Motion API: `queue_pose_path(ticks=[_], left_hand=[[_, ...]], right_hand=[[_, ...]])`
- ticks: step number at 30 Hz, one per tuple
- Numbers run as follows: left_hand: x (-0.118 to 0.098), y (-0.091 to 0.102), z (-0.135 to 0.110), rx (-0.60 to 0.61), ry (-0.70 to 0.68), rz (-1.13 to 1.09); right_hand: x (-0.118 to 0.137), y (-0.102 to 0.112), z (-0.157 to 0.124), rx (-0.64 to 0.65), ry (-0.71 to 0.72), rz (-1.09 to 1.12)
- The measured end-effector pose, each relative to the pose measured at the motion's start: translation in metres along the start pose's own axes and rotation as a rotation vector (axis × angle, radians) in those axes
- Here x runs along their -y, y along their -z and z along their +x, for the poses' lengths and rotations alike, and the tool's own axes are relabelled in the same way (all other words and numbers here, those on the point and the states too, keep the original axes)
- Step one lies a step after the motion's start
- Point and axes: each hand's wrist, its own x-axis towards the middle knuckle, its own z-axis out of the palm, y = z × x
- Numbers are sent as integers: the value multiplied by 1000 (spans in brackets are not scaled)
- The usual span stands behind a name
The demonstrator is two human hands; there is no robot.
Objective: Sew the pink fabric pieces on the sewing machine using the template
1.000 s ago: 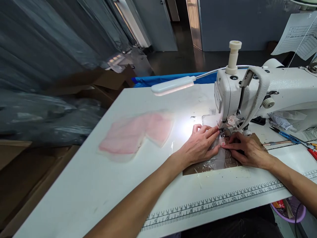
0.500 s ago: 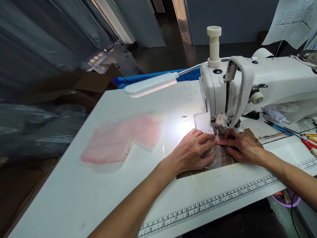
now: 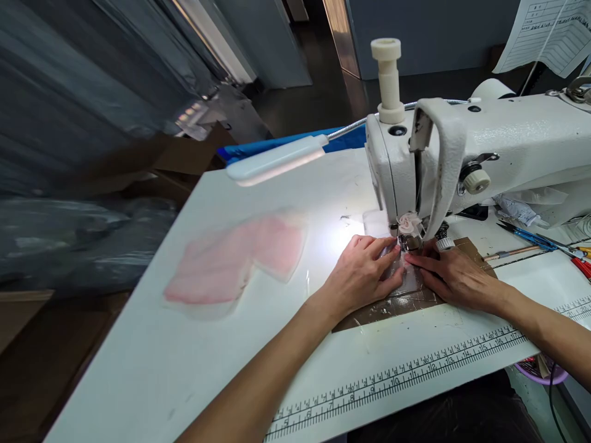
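A strip of sheer whitish fabric lies under the presser foot of a white sewing machine. My left hand is closed on the fabric's left side, fingertips close to the foot. On the other side my right hand pinches the fabric, its index fingertip just in front of the foot. The needle point is hidden. Under both hands lies a brown plate on the white table.
Pink sheer cut pieces lie left on the table. A lit lamp reaches over from behind. Blue-handled snips and red-handled scissors lie at the right. A printed ruler runs along the front edge.
The fabric has slid a little farther in toward the presser foot, with less of it showing in front. My left fingers have drawn closer together. The camera view has shifted slightly.
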Motion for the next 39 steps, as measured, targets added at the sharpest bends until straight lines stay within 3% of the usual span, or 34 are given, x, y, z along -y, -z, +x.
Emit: queue_pose_path(ticks=[7, 13, 17, 21, 25, 30, 35, 39], left_hand=[[4, 0, 3, 35, 44, -6], [13, 22, 7, -62, 44, -93], [5, 34, 5, -55, -83, -94], [-7, 30, 2, -43, -217, -99], [-10, 21, -1, -93, -243, -189], [-11, 11, -5, -119, -292, -234], [-11, 8, -7, -187, -297, -234], [-10, 9, -7, -181, -232, -278]], right_hand=[[-3, 11, 0, -37, -27, 151], [-10, 22, 4, -116, -123, 324], [-9, 24, 6, -95, -164, 359], [-4, 31, 11, 28, -242, 291], [5, 38, 20, 151, -210, 133], [15, 29, 25, 166, -292, -112], [7, 15, 15, 23, -127, -85], [0, 13, 10, 17, -33, -106]])
